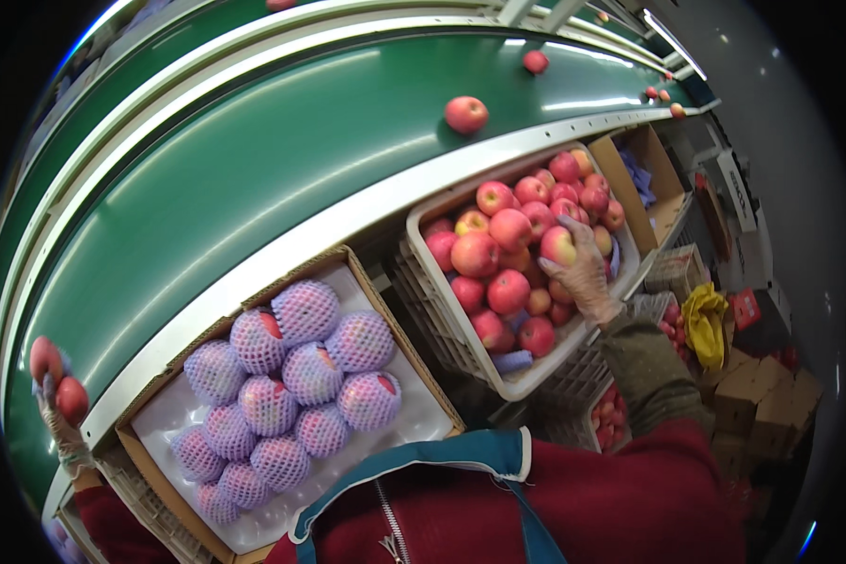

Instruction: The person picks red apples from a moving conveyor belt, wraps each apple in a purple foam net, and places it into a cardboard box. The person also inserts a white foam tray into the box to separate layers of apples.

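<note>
My right hand (586,276), in a thin clear glove, grips a red-and-yellow apple (558,245) over the heap. Beneath it, loose red apples (509,229) fill a pale plastic crate (417,248). At the far left, my gloved left hand (60,431) is around two red apples (72,400) above the belt's near edge; some fingers are hidden. Between my hands sits an open cardboard box (458,421) with a pale liner (409,437). Several apples in lilac foam nets (312,374) lie grouped in it.
A green conveyor belt (254,141) with a white metal rim (366,201) curves past the crate and box. Single apples (466,115) lie on it. A smaller cardboard box (634,190) adjoins the crate. Cartons (737,395) and a yellow bag (705,328) are at right.
</note>
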Motion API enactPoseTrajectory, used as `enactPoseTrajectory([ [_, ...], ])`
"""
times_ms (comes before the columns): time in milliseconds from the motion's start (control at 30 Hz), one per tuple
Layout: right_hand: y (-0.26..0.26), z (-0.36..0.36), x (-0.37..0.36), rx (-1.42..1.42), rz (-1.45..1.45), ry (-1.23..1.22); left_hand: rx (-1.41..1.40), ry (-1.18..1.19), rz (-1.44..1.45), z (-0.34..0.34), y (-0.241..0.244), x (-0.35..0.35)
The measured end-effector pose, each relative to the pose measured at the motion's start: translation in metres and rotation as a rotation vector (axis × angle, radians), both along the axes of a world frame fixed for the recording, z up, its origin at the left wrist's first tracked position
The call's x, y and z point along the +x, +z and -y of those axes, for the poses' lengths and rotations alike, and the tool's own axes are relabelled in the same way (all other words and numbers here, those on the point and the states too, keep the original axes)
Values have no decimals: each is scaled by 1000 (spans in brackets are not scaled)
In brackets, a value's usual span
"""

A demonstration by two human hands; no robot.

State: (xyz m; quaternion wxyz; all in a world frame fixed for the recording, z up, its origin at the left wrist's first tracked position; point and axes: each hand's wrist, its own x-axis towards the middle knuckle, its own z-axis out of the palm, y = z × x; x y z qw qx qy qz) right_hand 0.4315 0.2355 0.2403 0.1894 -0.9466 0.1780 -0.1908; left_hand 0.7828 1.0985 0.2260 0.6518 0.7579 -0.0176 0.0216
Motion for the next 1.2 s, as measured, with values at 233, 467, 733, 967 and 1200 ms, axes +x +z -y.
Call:
enactPoseTrajectory([
  [233,-21,-10,-37,-134,-2,308,227,-717,-73,409,37,-130],
  [467,-50,9,-87,56,-33,388,213,-1247,229,663,21,-278],
  [733,-61,38,-89,695,424,-36,148,-1213,683,718,11,-300],
  [967,-83,44,-102,412,545,-328,875,-332,829,592,10,-101],
  [1200,-75,45,-101,527,634,-332,1471,-484,384,549,9,-34],
])
